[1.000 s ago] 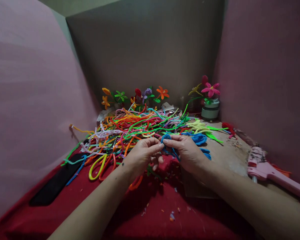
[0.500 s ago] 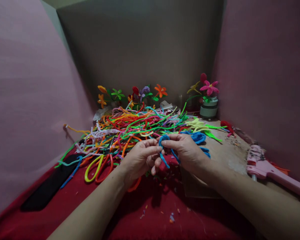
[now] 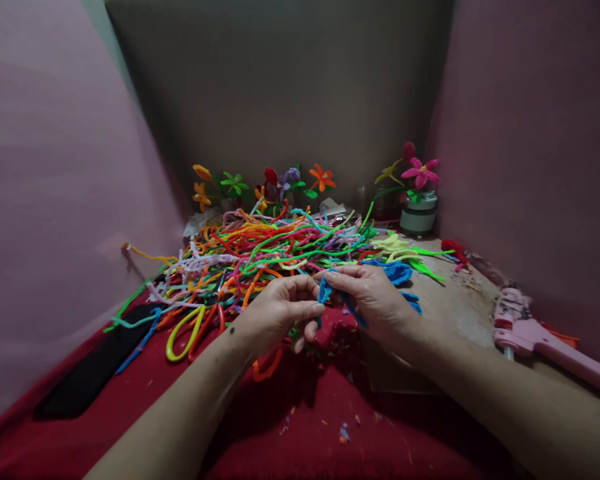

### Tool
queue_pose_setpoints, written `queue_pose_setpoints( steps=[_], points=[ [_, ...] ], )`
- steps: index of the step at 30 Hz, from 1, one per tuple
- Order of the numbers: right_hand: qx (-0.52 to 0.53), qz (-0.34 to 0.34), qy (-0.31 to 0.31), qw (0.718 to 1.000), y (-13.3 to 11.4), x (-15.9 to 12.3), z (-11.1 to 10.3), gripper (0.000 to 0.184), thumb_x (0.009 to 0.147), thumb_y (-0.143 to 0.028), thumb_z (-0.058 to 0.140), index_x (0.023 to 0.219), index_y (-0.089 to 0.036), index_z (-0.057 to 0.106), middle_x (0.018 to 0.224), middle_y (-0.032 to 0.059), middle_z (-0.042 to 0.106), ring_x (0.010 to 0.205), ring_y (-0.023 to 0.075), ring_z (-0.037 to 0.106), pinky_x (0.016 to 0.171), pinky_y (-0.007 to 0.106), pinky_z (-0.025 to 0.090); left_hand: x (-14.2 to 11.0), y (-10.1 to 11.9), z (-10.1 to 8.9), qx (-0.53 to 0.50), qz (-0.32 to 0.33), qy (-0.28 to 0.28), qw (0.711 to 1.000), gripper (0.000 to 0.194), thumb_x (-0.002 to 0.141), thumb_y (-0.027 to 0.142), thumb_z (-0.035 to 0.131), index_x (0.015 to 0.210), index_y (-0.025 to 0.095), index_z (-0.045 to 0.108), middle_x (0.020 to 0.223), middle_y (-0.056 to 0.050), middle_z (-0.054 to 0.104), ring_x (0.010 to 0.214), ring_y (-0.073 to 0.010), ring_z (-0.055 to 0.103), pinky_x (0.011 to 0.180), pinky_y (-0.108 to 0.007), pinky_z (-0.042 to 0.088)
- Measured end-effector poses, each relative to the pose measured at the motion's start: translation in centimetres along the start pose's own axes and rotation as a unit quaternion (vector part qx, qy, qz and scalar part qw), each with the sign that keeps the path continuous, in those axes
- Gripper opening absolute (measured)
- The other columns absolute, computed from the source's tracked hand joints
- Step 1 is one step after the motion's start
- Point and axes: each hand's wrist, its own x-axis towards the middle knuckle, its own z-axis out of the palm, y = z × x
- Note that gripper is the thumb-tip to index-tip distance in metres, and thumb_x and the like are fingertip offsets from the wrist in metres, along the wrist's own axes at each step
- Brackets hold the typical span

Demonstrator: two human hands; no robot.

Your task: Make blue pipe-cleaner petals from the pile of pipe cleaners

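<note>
A bent blue pipe cleaner [image 3: 325, 291] is held between my two hands above the red cloth. My left hand [image 3: 286, 308] pinches its lower part between thumb and forefinger, the other fingers curled loosely. My right hand [image 3: 367, 293] grips the upper bend with thumb and forefinger, and a length of the blue stem hangs below that palm. Just beyond the right hand lie shaped blue pipe cleaner pieces [image 3: 399, 272]. A large heap of coloured pipe cleaners [image 3: 280, 243] spreads behind both hands.
A pink glue gun [image 3: 530, 337] lies at the right on a brown board [image 3: 450, 307]. Pipe cleaner flowers [image 3: 323, 177] stand along the back, with a small pot [image 3: 419, 215] at right. A black flat object [image 3: 87, 373] is at left on the red cloth [image 3: 300, 427].
The open blue loop between my fingers has been drawn in and folded tighter. Its free lower end now hangs mostly behind my left fingers. Both hands stay in nearly the same place.
</note>
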Motion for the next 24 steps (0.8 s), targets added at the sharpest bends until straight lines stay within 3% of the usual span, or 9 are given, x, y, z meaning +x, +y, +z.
queue_pose_setpoints(
  steps=[3,7,11,15,19,21,24],
  points=[
    [-0.015,-0.029,-0.022,0.999,-0.2,0.0,-0.1,0.019,0.069,-0.031,0.065,0.062,-0.013,0.062,0.053,-0.0027,0.052,0.050,0.0069,0.043,0.050,0.023,0.032,0.1,0.0,-0.1,-0.058,-0.020,-0.022,0.998,0.015,0.070,0.015,0.062,0.082,0.013,0.053,0.056,0.001,0.059,0.033,-0.0073,0.050,0.028,-0.015,0.039],
    [-0.025,-0.028,-0.020,0.999,-0.1,0.0,-0.2,0.021,0.070,-0.033,0.065,0.062,-0.015,0.060,0.052,-0.0034,0.052,0.047,0.0071,0.044,0.048,0.023,0.032,0.3,0.1,0.1,-0.107,-0.028,-0.011,0.994,0.012,0.071,0.016,0.062,0.080,0.011,0.055,0.072,-0.005,0.064,0.044,-0.0084,0.057,0.037,-0.017,0.048],
    [-0.049,-0.030,-0.033,0.998,0.0,0.2,-0.4,0.026,0.074,-0.038,0.060,0.060,-0.016,0.060,0.054,-0.0014,0.056,0.049,0.0085,0.046,0.050,0.024,0.033,0.3,0.0,0.3,-0.073,-0.012,0.013,0.997,0.013,0.075,0.023,0.061,0.074,0.011,0.056,0.051,0.000,0.057,0.036,-0.0075,0.050,0.033,-0.018,0.045],
    [-0.122,-0.030,-0.040,0.991,-0.5,0.2,-0.5,0.020,0.070,-0.033,0.063,0.060,-0.015,0.063,0.056,-0.0016,0.055,0.053,0.0087,0.044,0.054,0.025,0.033,0.3,-0.1,0.1,-0.039,0.056,0.083,0.994,0.018,0.074,0.029,0.063,0.077,0.013,0.056,0.053,0.002,0.056,0.034,-0.0055,0.045,0.030,-0.016,0.039],
    [-0.216,-0.012,-0.025,0.976,-1.3,0.1,-0.4,0.020,0.065,-0.024,0.065,0.048,-0.015,0.059,0.043,-0.0055,0.042,0.044,0.0057,0.032,0.047,0.024,0.024,0.4,0.0,-0.6,-0.024,0.086,0.133,0.987,0.022,0.071,0.032,0.065,0.079,0.013,0.058,0.056,0.002,0.057,0.033,-0.0045,0.043,0.029,-0.016,0.036],
    [-0.203,0.017,-0.033,0.978,-1.3,0.0,-0.5,0.025,0.066,-0.026,0.065,0.046,-0.015,0.054,0.040,-0.0064,0.039,0.039,0.0046,0.030,0.043,0.024,0.022,0.5,0.0,-0.9,-0.021,0.086,0.135,0.987,0.023,0.071,0.033,0.064,0.079,0.013,0.059,0.050,0.003,0.053,0.032,-0.0049,0.041,0.029,-0.017,0.035],
    [-0.104,0.061,-0.078,0.990,-1.1,0.0,-0.7,0.021,0.066,-0.032,0.067,0.059,-0.016,0.057,0.047,-0.0030,0.054,0.037,0.0061,0.041,0.040,0.022,0.028,0.5,-0.1,-1.1,-0.016,0.088,0.146,0.985,0.022,0.071,0.033,0.065,0.077,0.013,0.059,0.045,0.004,0.051,0.031,-0.0053,0.040,0.030,-0.016,0.034]
  ],
)
